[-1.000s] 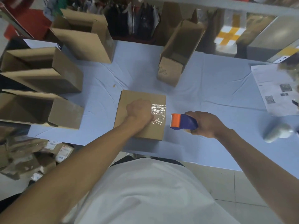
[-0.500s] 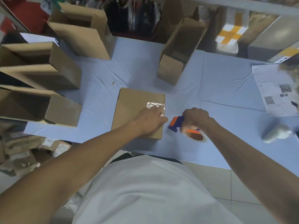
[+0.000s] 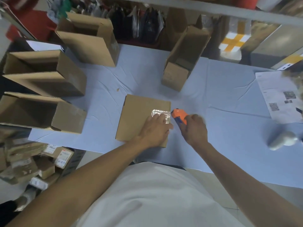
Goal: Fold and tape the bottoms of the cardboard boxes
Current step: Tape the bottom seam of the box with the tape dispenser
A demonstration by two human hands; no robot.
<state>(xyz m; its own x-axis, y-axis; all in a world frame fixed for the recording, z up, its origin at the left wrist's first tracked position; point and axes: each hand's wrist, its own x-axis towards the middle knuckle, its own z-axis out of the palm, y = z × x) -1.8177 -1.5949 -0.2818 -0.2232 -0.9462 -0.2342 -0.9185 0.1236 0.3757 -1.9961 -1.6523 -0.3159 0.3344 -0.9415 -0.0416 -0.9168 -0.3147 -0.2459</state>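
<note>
"Are we getting the box [image 3: 139,118] taped?"

"We are pressing our flat left hand [image 3: 154,130] on its tape [image 3: 161,114] on the counter [image 3: 221,102]. Our right hand [image 3: 194,128] is gripping the tape gun [image 3: 179,117]. We are guessing more boxes [image 3: 49,74] are waiting."

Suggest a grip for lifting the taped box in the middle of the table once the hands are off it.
Probably by its two long side edges, from above. The box lies flat with its taped bottom up, so top and underside offer no hold. The left edge is clear; the right is crowded by the left hand and the tape dispenser in the right hand.
</note>
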